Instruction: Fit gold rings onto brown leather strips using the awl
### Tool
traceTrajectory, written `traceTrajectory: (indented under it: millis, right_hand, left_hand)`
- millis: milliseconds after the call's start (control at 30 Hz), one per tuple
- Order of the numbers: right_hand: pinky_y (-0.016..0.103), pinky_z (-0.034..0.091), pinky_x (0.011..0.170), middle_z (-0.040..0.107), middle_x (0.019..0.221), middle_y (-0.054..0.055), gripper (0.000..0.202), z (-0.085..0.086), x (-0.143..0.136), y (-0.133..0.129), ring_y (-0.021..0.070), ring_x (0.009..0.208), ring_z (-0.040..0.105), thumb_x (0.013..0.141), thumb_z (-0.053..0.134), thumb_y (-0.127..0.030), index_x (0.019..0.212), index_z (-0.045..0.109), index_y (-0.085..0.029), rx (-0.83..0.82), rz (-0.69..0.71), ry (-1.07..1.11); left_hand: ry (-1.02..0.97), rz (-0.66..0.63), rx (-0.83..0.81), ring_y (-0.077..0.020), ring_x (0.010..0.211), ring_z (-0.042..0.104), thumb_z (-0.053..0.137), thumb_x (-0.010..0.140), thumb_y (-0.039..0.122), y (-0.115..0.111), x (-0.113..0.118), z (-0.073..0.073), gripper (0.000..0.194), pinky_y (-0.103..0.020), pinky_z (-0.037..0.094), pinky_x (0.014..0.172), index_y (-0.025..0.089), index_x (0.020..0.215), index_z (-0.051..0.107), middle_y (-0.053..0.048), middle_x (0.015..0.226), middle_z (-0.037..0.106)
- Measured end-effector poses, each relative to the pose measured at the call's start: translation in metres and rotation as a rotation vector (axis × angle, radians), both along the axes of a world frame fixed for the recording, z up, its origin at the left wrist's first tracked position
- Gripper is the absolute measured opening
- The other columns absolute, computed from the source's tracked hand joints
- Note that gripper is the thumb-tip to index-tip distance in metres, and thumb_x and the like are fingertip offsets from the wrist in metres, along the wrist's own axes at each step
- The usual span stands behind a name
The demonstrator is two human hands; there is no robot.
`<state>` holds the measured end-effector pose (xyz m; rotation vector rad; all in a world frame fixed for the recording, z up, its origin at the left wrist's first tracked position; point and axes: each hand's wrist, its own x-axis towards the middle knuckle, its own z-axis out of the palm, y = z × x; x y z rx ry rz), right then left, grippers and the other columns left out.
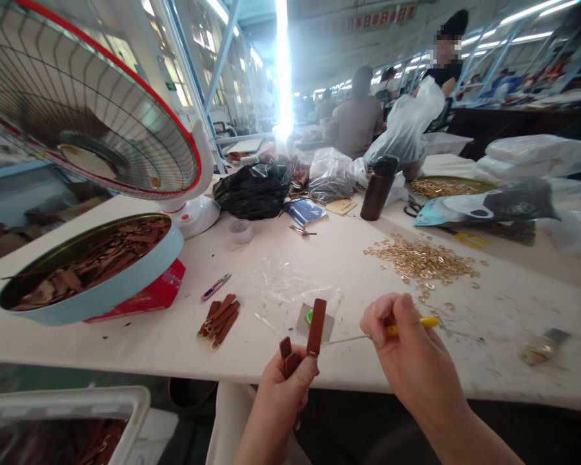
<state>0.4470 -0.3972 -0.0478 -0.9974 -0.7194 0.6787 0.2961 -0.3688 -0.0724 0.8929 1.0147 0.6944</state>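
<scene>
My left hand is closed on brown leather strips near the table's front edge; one strip stands upright between thumb and fingers, and shorter ends poke out beside it. To its right, my right hand grips the yellow handle of a thin metal tool, whose shaft points left toward the upright strip. Whether the tip touches the strip is too small to tell. Behind the strip lies a small grey square with a green spot. A pile of strips with gold rings rests to the left.
Gold rings are heaped at right. A round tin of leather pieces and a fan stand at left. Pink snips, a dark bottle, a black bag and a clear bag are around. People are in the background.
</scene>
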Motion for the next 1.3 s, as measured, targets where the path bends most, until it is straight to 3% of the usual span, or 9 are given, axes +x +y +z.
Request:
traceTrajectory:
  millis: [233, 400, 500, 567, 633, 733, 900, 1033, 1300]
  right_hand:
    - [0.026, 0.028, 0.049, 0.042, 0.052, -0.002, 0.039, 0.008, -0.016, -0.024, 0.0137, 0.050, 0.035, 0.092, 0.039, -0.043, 0.062, 0.049, -0.021, 0.041, 0.069, -0.009]
    - [0.026, 0.030, 0.050, 0.040, 0.051, -0.003, 0.037, 0.016, -0.005, -0.039, 0.0140, 0.051, 0.035, 0.092, 0.040, -0.045, 0.065, 0.050, -0.022, 0.133, -0.031, 0.054]
    - [0.026, 0.030, 0.051, 0.041, 0.053, -0.003, 0.036, 0.014, 0.001, -0.052, 0.0137, 0.052, 0.036, 0.092, 0.040, -0.042, 0.064, 0.049, -0.021, 0.077, -0.089, -0.087]
    - [0.025, 0.031, 0.050, 0.043, 0.055, -0.003, 0.030, 0.009, 0.000, -0.058, 0.0135, 0.052, 0.038, 0.091, 0.043, -0.040, 0.070, 0.051, -0.021, -0.043, -0.011, -0.271]
    - [0.025, 0.031, 0.049, 0.046, 0.058, -0.003, 0.024, 0.003, -0.006, -0.060, 0.0137, 0.053, 0.040, 0.089, 0.046, -0.040, 0.078, 0.053, -0.020, -0.160, 0.172, -0.432]
    - [0.024, 0.032, 0.049, 0.045, 0.060, -0.002, 0.026, -0.001, -0.015, -0.057, 0.0133, 0.054, 0.040, 0.087, 0.046, -0.039, 0.072, 0.051, -0.018, -0.246, 0.371, -0.507]
    - [0.022, 0.030, 0.047, 0.037, 0.049, -0.006, 0.033, -0.003, -0.019, -0.052, 0.0103, 0.047, 0.034, 0.086, 0.042, -0.041, 0.064, 0.045, -0.018, -0.328, 0.492, -0.300]
    - [0.021, 0.029, 0.047, 0.042, 0.056, -0.004, 0.020, -0.004, -0.020, -0.055, 0.0101, 0.051, 0.036, 0.078, 0.052, -0.034, 0.071, 0.051, -0.015, -0.359, 0.588, -0.273]
    - [0.020, 0.029, 0.047, 0.041, 0.058, -0.004, 0.008, -0.012, -0.023, -0.053, 0.0099, 0.052, 0.037, 0.071, 0.052, -0.023, 0.070, 0.049, -0.016, -0.352, 0.578, -0.292]
  left_hand:
    - [-0.005, -0.039, 0.038, -0.0027, 0.039, 0.024, 0.066, 0.065, 0.039, -0.023, -0.003, 0.019, 0.027, -0.020, 0.012, 0.039, 0.016, 0.071, 0.054, 0.008, 0.051, 0.042]
    - [-0.013, -0.021, 0.045, -0.0031, 0.038, 0.022, 0.062, 0.068, 0.034, -0.032, -0.005, 0.023, 0.019, -0.019, 0.009, 0.037, 0.017, 0.069, 0.051, 0.009, 0.048, 0.039]
    - [-0.031, -0.007, 0.042, -0.0029, 0.037, 0.023, 0.060, 0.068, 0.031, -0.037, -0.005, 0.026, 0.017, -0.018, 0.011, 0.036, 0.018, 0.068, 0.049, 0.009, 0.048, 0.037]
    - [-0.041, -0.010, 0.035, -0.0029, 0.037, 0.023, 0.060, 0.067, 0.030, -0.040, -0.005, 0.028, 0.016, -0.017, 0.012, 0.035, 0.018, 0.067, 0.049, 0.009, 0.048, 0.037]
    - [-0.020, -0.031, 0.037, -0.0030, 0.036, 0.024, 0.060, 0.065, 0.029, -0.044, -0.003, 0.031, 0.015, -0.017, 0.013, 0.034, 0.018, 0.067, 0.049, 0.009, 0.047, 0.038]
    - [0.046, -0.056, 0.046, -0.0033, 0.035, 0.025, 0.059, 0.065, 0.029, -0.048, 0.001, 0.035, 0.014, -0.016, 0.014, 0.034, 0.018, 0.068, 0.050, 0.010, 0.045, 0.038]
    - [0.082, -0.009, 0.075, -0.0032, 0.034, 0.026, 0.059, 0.063, 0.024, -0.052, 0.001, 0.037, 0.012, -0.016, 0.017, 0.035, 0.019, 0.063, 0.048, 0.010, 0.043, 0.038]
    - [0.066, 0.015, 0.128, -0.0043, 0.036, 0.028, 0.062, 0.061, 0.022, -0.053, 0.001, 0.034, 0.013, -0.017, 0.022, 0.037, 0.019, 0.062, 0.048, 0.009, 0.045, 0.041]
    - [0.079, -0.087, 0.258, -0.0088, 0.054, 0.041, 0.060, 0.060, 0.021, -0.043, 0.001, 0.031, 0.011, -0.020, 0.034, 0.051, 0.017, 0.060, 0.050, 0.005, 0.056, 0.047]
